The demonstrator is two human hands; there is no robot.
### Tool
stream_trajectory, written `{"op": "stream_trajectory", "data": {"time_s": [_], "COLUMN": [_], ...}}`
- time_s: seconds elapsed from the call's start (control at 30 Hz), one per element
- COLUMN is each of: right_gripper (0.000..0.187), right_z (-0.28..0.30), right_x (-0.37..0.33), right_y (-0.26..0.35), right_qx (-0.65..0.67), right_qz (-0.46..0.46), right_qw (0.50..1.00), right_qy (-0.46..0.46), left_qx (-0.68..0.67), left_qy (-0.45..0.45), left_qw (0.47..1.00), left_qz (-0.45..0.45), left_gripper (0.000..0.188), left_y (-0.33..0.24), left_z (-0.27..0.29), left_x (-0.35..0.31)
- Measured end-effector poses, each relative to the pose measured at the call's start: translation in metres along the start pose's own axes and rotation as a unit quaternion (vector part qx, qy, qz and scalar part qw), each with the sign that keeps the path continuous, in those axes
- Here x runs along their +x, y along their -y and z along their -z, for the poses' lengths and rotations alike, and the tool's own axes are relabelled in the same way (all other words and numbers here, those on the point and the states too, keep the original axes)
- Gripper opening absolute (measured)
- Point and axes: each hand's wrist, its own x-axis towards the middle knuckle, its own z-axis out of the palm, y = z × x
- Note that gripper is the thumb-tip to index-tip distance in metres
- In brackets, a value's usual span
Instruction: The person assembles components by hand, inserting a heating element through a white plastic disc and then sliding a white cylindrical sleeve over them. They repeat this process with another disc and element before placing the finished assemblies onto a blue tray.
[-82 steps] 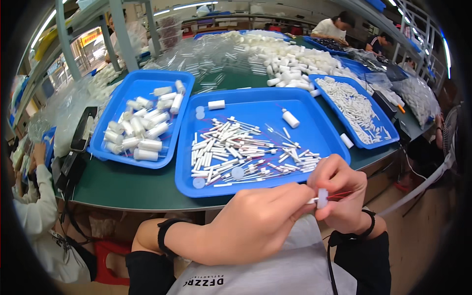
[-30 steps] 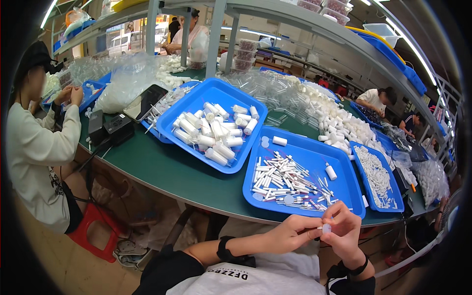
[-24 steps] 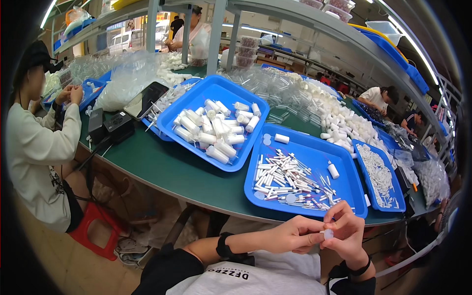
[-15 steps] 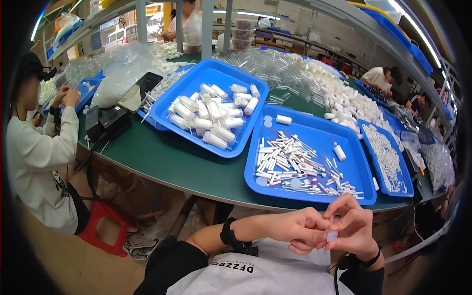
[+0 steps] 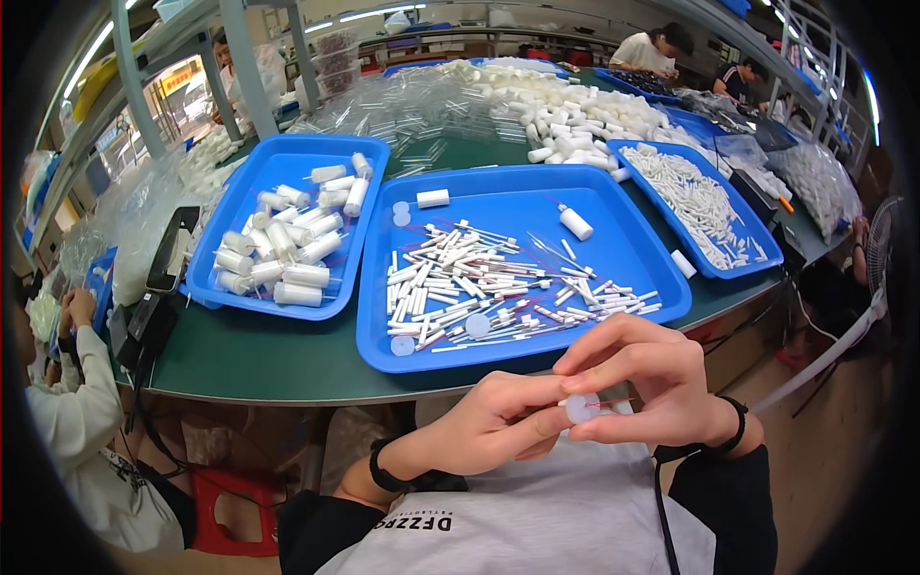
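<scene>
Over my lap, just in front of the table edge, both hands meet on a small translucent white disc (image 5: 582, 408). My left hand (image 5: 508, 417) pinches its left side between thumb and fingers. My right hand (image 5: 656, 379) is closed on the other side, its fingertips touching those of the left. A thin red wire shows at the disc, running toward the right palm; what else the fingertips cover is hidden. Straight ahead, the blue tray (image 5: 661, 335) holds a pile of thin white sticks (image 5: 460, 268) with red wires, a few similar discs (image 5: 477, 326), and two white cylinders (image 5: 576, 222).
A second blue tray (image 5: 196, 273) at left holds several white cylinders with wires (image 5: 283, 240). At right, another blue tray (image 5: 767, 251) has small white pieces. Behind lie clear tubes (image 5: 402, 105) and heaped white cylinders (image 5: 565, 120). A co-worker's hands (image 5: 79, 309) are at far left.
My hands have shifted left in the picture, and the disc now faces me more flatly with red wire showing. The view has turned right, so the trays appear further left.
</scene>
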Motion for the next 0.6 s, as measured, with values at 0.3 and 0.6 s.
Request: {"op": "stream_trajectory", "data": {"time_s": [0.3, 0.6], "right_gripper": [0.032, 0.032], "right_z": [-0.007, -0.013], "right_x": [-0.004, -0.003], "right_y": [-0.004, -0.011], "right_qx": [0.046, 0.085], "right_qz": [0.019, 0.047], "right_qw": [0.999, 0.995], "right_qy": [-0.005, -0.034], "left_qx": [-0.041, 0.035], "left_qy": [0.005, 0.017], "left_qw": [0.999, 0.997], "left_qz": [-0.035, -0.061], "left_gripper": [0.031, 0.030], "left_y": [0.002, 0.003], "left_z": [-0.004, 0.002], "left_x": [0.000, 0.006]}}
